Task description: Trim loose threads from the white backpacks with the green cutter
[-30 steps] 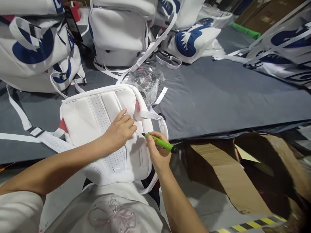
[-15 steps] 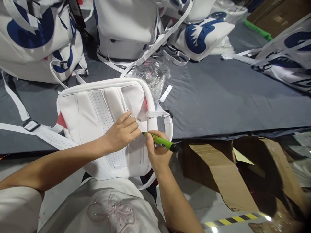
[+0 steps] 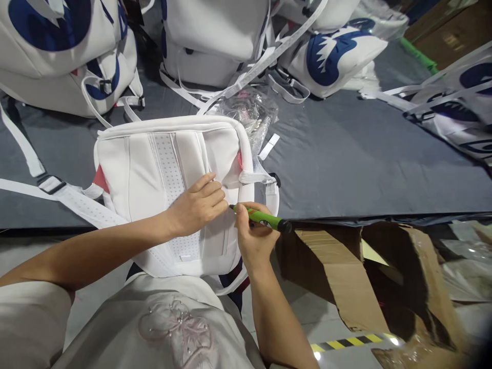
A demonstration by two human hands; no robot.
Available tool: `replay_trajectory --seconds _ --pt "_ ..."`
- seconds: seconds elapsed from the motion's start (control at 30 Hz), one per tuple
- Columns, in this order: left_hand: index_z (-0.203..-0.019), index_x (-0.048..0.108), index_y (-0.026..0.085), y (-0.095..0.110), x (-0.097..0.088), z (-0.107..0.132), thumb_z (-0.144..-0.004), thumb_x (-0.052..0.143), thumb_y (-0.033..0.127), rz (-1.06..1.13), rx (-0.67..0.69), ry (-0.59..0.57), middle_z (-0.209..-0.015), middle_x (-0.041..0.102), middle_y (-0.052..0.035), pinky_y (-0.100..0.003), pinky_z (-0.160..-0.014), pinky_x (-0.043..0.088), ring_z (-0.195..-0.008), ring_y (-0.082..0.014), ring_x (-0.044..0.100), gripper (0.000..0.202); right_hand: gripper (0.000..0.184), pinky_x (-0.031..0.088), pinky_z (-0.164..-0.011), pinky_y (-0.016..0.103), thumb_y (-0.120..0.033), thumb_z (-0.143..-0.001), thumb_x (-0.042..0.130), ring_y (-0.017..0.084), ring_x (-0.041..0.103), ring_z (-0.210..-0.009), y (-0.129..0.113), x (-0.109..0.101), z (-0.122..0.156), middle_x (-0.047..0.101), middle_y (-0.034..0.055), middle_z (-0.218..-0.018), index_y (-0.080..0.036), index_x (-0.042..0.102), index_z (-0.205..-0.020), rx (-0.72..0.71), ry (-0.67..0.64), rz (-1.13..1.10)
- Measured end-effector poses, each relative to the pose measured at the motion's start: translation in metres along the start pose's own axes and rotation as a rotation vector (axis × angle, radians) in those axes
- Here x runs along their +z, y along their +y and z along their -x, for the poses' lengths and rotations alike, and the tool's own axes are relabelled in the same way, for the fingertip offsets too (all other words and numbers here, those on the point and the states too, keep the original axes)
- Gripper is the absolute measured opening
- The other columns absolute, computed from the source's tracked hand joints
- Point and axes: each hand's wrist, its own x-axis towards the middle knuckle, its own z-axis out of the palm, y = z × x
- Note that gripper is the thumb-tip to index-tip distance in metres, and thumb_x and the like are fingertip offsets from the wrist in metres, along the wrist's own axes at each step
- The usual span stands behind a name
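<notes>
A white backpack (image 3: 154,169) lies back-panel up at the near edge of a grey table (image 3: 365,159), overhanging toward my lap. My left hand (image 3: 198,205) rests on its padded back panel, fingers together and pressing the fabric near the right edge. My right hand (image 3: 253,238) is closed on a green pen-shaped tool (image 3: 261,218), its dark tip touching the panel just beside my left fingertips. A white shoulder strap (image 3: 57,200) with a buckle trails off to the left.
More white and blue backpacks (image 3: 61,51) and loose straps (image 3: 246,77) crowd the back of the table. A crumpled clear plastic bag (image 3: 253,110) lies behind the backpack. An open cardboard box (image 3: 346,271) stands on the floor at right, near yellow-black floor tape (image 3: 346,343).
The backpack and both hands sit slightly further right in view as my head shifted. The tool tip stays at the same spot on the panel beside my left fingers.
</notes>
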Motion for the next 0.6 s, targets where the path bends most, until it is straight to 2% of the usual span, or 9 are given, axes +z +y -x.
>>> replay_trajectory --seconds 0.43,0.5,0.6 --pt "-0.078 0.053 0.021 -0.001 0.000 0.002 -0.094 0.045 0.007 -0.014 -0.012 0.004 -0.077 0.057 0.0032 -0.037 -0.115 0.041 -0.092 -0.0147 0.059 0.023 0.017 0.045 -0.046 0.025 -0.033 -0.087 0.067 0.011 0.053 -0.047 -0.003 0.002 -0.003 0.060 -0.0017 -0.060 -0.017 0.064 -0.081 0.022 -0.020 0.020" --pt "-0.079 0.053 0.021 -0.001 0.001 0.002 -0.093 0.047 0.007 -0.009 -0.012 0.002 -0.077 0.057 0.0030 -0.037 -0.115 0.041 -0.092 -0.0150 0.059 0.021 0.018 0.044 -0.045 0.025 -0.033 -0.087 0.066 0.011 0.053 -0.047 -0.003 0.002 -0.006 0.060 -0.0018 -0.060 -0.018 0.063 -0.080 0.010 -0.012 0.036" --pt "-0.077 0.052 0.021 0.000 0.001 0.002 -0.092 0.050 0.007 -0.008 -0.017 0.016 -0.075 0.055 0.0033 -0.037 -0.115 0.041 -0.090 -0.0147 0.058 0.020 0.019 0.042 -0.047 0.025 -0.033 -0.089 0.063 0.011 0.052 -0.046 -0.005 0.001 -0.012 0.059 -0.0022 -0.058 -0.018 0.063 -0.077 -0.067 -0.084 0.101"
